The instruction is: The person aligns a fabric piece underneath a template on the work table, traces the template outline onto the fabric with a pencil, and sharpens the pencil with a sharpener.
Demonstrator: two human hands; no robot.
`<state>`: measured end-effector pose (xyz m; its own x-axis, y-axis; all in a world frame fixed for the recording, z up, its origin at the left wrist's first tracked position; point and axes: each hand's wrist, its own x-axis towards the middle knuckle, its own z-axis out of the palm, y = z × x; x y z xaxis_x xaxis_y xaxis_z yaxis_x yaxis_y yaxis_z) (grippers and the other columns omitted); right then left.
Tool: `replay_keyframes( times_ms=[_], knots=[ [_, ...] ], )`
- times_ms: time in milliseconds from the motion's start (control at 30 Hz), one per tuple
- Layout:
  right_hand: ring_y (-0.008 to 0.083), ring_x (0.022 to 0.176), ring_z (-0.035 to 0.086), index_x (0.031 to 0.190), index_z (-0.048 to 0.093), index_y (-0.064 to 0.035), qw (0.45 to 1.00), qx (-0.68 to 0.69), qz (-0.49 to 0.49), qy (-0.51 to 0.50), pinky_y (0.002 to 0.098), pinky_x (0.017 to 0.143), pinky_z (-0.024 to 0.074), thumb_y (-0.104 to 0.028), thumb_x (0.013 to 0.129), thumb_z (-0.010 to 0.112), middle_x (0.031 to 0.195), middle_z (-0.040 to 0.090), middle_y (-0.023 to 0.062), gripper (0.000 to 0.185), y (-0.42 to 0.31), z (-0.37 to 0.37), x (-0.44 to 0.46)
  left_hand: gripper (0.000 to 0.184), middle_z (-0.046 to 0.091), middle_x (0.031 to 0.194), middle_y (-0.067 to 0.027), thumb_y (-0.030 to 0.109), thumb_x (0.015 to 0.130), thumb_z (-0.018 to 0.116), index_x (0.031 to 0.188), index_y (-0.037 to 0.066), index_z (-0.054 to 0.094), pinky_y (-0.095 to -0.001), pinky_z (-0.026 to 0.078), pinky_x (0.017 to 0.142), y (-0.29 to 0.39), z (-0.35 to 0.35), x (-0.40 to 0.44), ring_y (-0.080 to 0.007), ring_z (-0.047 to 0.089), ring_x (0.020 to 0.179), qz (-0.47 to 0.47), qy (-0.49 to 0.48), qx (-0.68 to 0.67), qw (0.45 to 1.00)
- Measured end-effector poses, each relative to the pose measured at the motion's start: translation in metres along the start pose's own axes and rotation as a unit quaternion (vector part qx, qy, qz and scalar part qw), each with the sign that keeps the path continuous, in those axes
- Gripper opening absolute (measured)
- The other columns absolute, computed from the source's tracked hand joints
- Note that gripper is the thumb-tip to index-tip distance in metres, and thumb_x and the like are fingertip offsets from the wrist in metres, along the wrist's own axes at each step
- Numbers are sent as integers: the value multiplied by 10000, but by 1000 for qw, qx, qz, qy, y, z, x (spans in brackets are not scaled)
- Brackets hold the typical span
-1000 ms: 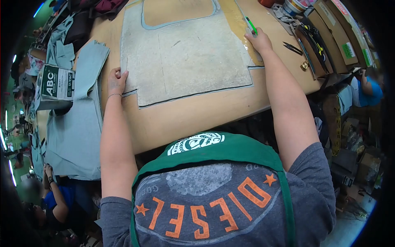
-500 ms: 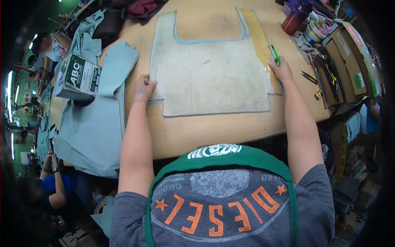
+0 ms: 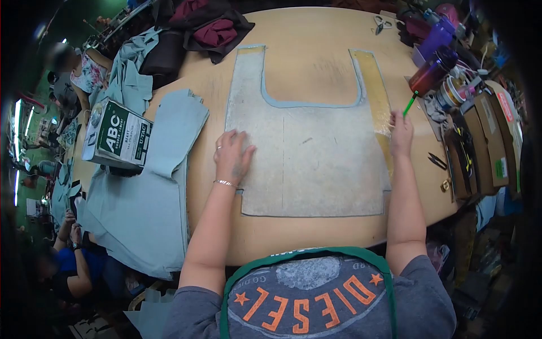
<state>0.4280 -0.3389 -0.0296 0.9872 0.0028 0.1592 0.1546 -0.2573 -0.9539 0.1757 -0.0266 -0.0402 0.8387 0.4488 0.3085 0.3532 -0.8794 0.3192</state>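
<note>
A large pale, U-shaped flat pattern piece (image 3: 316, 164) lies on the wooden table (image 3: 305, 240), with blue-grey fabric showing along its edges. A strip of brownish tape runs down its right arm. My left hand (image 3: 232, 155) rests flat on the pattern's left edge, fingers apart. My right hand (image 3: 401, 134) is at the right edge beside the taped strip, its fingers closed round a green pen (image 3: 411, 104) that points up and away.
Blue-grey fabric (image 3: 141, 209) and an ABC can (image 3: 118, 135) are at the left. Dark and maroon cloth (image 3: 217, 34) lies at the back. Scissors (image 3: 382, 24), black snips (image 3: 437, 161), a tumbler (image 3: 433, 69) and boxes (image 3: 488, 135) stand or lie rightward. People are at far left.
The view has shifted, so the pattern's whole top now shows. My left hand has opened and moved onto the pattern's left edge. My right hand keeps the pen at the right edge.
</note>
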Motion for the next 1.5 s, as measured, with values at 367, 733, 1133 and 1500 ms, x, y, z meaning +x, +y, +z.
replay_keyframes(
  times_ms=[367,733,1133,1500],
  knots=[
    [118,630,561,862,481,-14,953,199,-34,-226,237,575,454,-195,860,494,704,564,67,181,-34,285,5,725,247,1356,-77,499,695,561,1282,143,325,-559,177,963,16,42,119,-281,183,1261,-63,-131,24,989],
    [275,678,576,820,530,-16,969,27,-158,-188,333,628,450,-155,808,537,739,580,156,140,-41,342,56,1164,57,1420,-58,682,424,652,1353,183,160,-656,52,937,2,25,143,-292,-29,1304,-49,-296,50,953],
    [336,768,543,877,526,-14,891,-12,-297,-344,382,658,444,-159,770,573,819,551,155,186,-59,250,-33,1165,49,1422,-49,677,413,660,1354,212,153,-654,43,938,3,26,143,-283,-32,1305,-55,-300,51,951],
    [325,724,564,830,547,-3,935,56,-181,-299,351,651,443,-141,776,561,785,580,179,149,-55,297,9,1198,35,1422,-39,703,398,641,1359,225,109,-661,69,931,4,25,144,-286,-36,1303,-55,-307,70,947]
  ],
)
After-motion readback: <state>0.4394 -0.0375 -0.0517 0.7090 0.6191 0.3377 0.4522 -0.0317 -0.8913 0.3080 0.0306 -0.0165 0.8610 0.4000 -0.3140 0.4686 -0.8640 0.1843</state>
